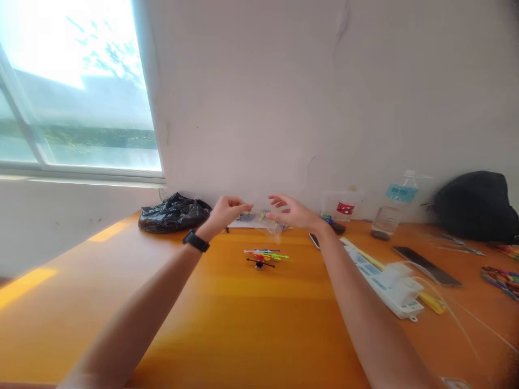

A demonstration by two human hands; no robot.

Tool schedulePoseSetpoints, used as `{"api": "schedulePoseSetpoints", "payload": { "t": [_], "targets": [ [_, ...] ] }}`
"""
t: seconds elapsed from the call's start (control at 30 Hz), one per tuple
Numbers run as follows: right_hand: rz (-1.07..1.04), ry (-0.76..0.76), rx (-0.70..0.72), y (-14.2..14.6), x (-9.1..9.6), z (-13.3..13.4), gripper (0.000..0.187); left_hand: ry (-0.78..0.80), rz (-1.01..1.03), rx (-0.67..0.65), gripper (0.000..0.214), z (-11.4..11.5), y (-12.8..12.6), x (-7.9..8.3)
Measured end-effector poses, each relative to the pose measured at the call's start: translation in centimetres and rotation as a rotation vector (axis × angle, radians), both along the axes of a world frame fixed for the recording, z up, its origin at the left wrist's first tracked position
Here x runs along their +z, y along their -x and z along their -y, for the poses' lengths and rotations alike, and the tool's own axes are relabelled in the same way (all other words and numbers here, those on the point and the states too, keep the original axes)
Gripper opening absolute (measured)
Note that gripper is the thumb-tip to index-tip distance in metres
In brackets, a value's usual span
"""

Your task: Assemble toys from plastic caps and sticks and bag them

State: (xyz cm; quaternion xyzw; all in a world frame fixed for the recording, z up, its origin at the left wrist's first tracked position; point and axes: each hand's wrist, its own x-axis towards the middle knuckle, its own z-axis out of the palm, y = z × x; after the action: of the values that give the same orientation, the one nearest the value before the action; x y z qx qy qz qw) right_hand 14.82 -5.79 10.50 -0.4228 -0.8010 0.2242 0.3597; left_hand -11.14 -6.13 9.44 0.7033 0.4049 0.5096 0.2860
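Near the far edge of the table, my left hand [227, 214] is closed, thumb and forefinger pinched together; what sits between them is too small to make out. Facing it, my right hand [295, 213] has its fingers curved and apart. Between and just beneath the hands is a see-through, blurred plastic bag [274, 233]; whether either hand touches it I cannot tell. Small coloured pieces show behind it. Closer to me on the table lies a small pile of thin plastic arrow-tipped sticks [265, 255] in several colours, with a black one [260, 263] in front.
A black plastic bag [175, 212] lies at the back left by the wall. On the right are a white power strip [385, 283] with cables, a dark phone [425, 266], a clear bottle [390, 208], a black bag [474, 205] and a bundle of coloured strands [503, 280].
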Motion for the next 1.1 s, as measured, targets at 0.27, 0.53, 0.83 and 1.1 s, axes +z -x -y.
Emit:
{"api": "schedulePoseSetpoints", "payload": {
  "t": [0.27, 0.53, 0.83, 1.1],
  "targets": [
    [-0.087, 0.118, 0.307, 3.3, -0.9, 1.2, 0.126, -0.253, -0.164, -0.169, 0.030, 2.7, -2.1, 3.6],
    [-0.207, 0.421, 0.640, 2.5, -0.7, 1.1, 0.083, -0.365, -0.466, -0.299, 0.029, 3.6, 0.3, 4.2],
    [-0.179, 0.498, 0.644, 1.3, -1.6, 0.1, 0.082, -0.285, -0.441, -0.395, 0.029, 4.2, -0.1, 4.5],
    [-0.193, 0.144, 0.290, 0.9, 1.3, 1.7, 0.063, -0.344, -0.575, -0.336, 0.020, 3.9, 0.1, 4.0]
  ]
}}
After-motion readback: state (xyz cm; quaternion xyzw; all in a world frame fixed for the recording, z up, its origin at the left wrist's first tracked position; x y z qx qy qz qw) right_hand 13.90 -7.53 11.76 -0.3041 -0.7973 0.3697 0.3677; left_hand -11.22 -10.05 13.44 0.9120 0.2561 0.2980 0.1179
